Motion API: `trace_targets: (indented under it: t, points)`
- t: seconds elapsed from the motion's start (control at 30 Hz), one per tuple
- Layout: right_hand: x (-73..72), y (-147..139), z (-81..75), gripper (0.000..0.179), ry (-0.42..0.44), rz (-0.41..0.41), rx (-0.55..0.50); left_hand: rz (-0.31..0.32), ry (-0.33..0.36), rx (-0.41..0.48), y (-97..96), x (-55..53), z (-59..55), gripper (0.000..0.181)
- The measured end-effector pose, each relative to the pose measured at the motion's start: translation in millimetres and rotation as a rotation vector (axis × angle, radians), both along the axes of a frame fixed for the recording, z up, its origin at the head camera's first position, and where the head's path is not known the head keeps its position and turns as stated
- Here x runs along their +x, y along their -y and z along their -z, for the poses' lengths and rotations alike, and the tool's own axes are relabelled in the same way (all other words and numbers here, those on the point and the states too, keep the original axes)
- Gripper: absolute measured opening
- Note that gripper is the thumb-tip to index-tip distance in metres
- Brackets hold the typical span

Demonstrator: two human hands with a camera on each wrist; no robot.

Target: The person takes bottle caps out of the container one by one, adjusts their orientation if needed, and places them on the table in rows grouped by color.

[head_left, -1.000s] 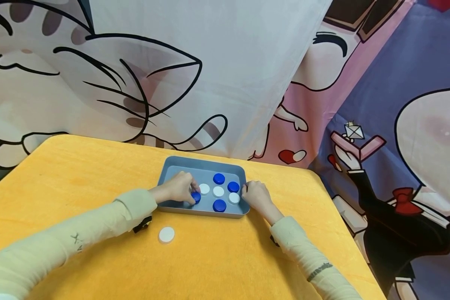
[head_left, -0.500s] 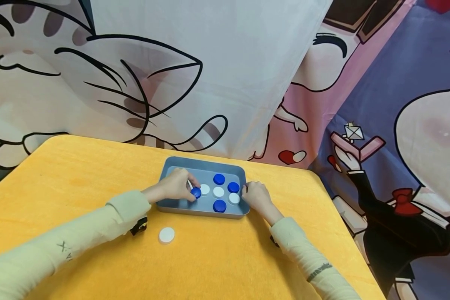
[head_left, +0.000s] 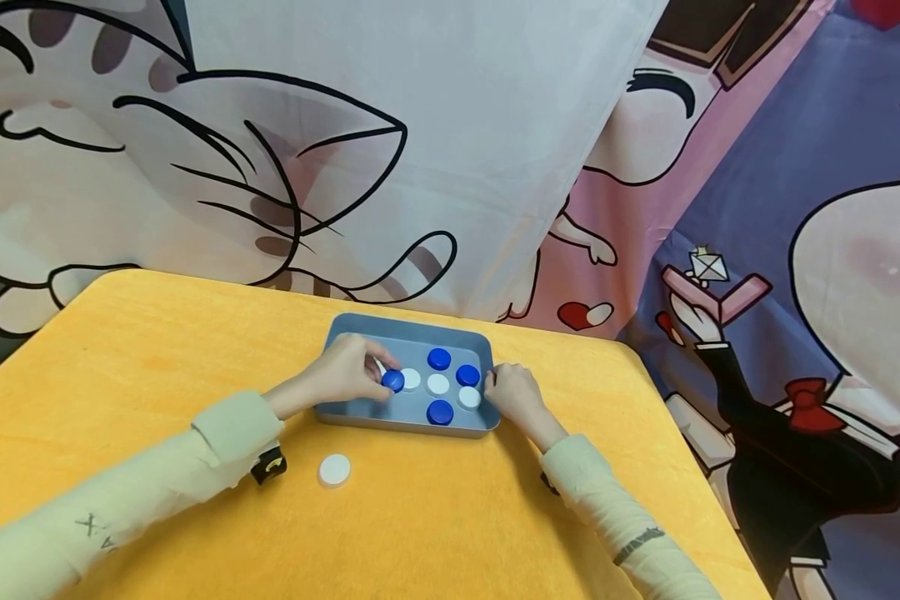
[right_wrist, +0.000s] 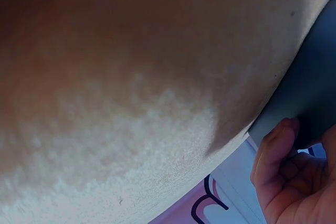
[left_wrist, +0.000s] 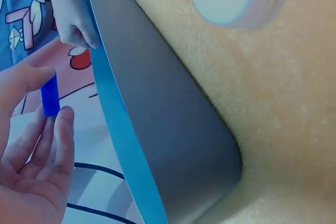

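My left hand [head_left: 345, 367] pinches a blue disc [head_left: 393, 381] between thumb and fingertips over the left half of the blue-grey tray [head_left: 390, 425]. In the left wrist view the disc [left_wrist: 50, 96] is edge-on and higher than the tray's rim. At the tray's right side, my right hand [head_left: 514, 390] grips the rim with curled fingers; the right wrist view shows those fingers [right_wrist: 278, 150] against the tray wall. Inside the tray lie several more discs, among them a white disc [head_left: 438, 384] and a blue disc [head_left: 440, 412]. Part of a white one is hidden behind the left fingers.
A single white disc [head_left: 334, 471] lies on the yellow tabletop [head_left: 420, 517] in front of the tray. A printed cloth [head_left: 495, 150] hangs behind the table's far edge.
The left hand has lifted the blue disc from the tray floor and drawn slightly back, its forearm shifting left. The right hand stays on the rim.
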State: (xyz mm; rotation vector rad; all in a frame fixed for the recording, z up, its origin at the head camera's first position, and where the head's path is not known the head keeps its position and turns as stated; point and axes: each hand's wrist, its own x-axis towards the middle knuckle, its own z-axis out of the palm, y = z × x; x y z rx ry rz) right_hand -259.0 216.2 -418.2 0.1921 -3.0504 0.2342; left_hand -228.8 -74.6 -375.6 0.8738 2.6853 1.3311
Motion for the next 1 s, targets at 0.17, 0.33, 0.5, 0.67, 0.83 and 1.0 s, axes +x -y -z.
trace_targets:
  t: [0.17, 0.33, 0.5, 0.67, 0.83, 1.0]
  points:
    - [-0.3, 0, 0.6, 0.040, 0.012, 0.009, -0.009, -0.010, -0.051, 0.020, 5.4, 8.1, -0.4, 0.030]
    - [-0.2, 0, 0.9, 0.040, 0.017, 0.008, -0.013, -0.029, -0.019, 0.021, 10.7, 21.4, -1.8, 0.030]
    - [-1.2, 0, 1.2, 0.041, 0.010, 0.003, -0.010, -0.011, -0.004, 0.018, 16.9, 37.8, -2.0, 0.031]
    - [-1.1, 0, 1.6, 0.040, 0.015, 0.003, -0.016, 0.020, 0.033, -0.008, 26.5, 55.4, -0.9, 0.028]
    - [-1.2, 0, 1.1, 0.040, 0.019, -0.003, -0.017, 0.076, 0.077, -0.003, 36.8, 66.4, 0.7, 0.027]
    - [-1.5, 0, 0.1, 0.039, 0.029, 0.007, -0.011, 0.095, 0.133, 0.004, 43.0, 75.8, 2.9, 0.031]
